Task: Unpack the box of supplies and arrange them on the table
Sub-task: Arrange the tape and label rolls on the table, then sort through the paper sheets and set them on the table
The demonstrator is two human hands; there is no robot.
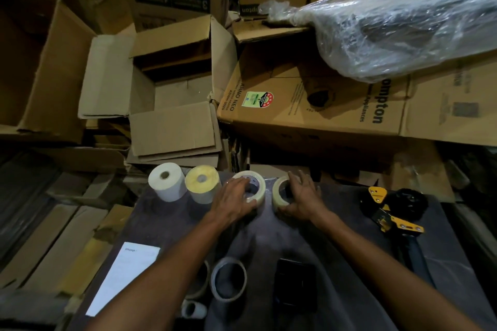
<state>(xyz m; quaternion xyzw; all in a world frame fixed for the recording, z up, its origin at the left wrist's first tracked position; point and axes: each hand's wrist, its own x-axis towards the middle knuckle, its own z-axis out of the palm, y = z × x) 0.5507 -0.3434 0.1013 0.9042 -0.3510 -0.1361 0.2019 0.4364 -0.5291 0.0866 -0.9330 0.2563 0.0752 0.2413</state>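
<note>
Hands sit on two tape rolls at the far edge of the dark worktop (336,263). The left hand (234,199) lies on top of the clear tape roll (255,183), fingers bent over it, so its grip is on that roll. The right hand (302,196) curls round the pale tape roll (279,193), thumb on the near side, gripping it. The two rolls stand just beside each other.

At 9 o'clock from the left hand stand a yellow paper roll (202,183) and a white paper roll (166,181), side by side. At 3 o'clock from the right hand lies a black and yellow tape gun (390,212). At 6 o'clock, near the person, lie another tape ring (228,279), a black flat thing (295,285) and a white sheet of paper (123,279).

The open cardboard box (172,97) sits at 12 o'clock, past the worktop.
</note>
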